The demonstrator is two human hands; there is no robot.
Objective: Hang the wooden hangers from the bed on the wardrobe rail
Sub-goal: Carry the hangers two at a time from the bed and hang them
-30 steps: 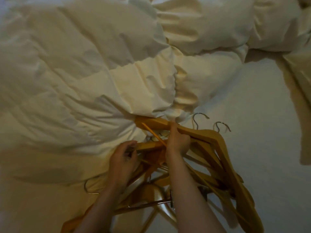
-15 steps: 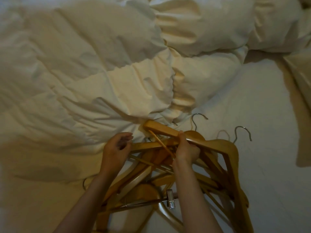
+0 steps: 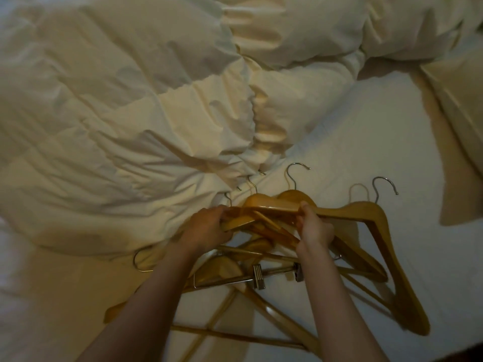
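Your left hand (image 3: 206, 227) and right hand (image 3: 315, 228) grip the wooden hangers (image 3: 274, 205), so lifting may snag their tangled hooks (image 3: 294, 176) on the pile

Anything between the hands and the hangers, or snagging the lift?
Nothing between: left hand and right hand grip the tan wooden hangers. Several metal hooks sit at the rumpled cream duvet's edge; loose hangers lie tangled beneath. Rail not in view.

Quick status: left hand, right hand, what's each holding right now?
Left hand: closed, gripping the bunch of wooden hangers at its left end.
Right hand: closed, gripping the same bunch.
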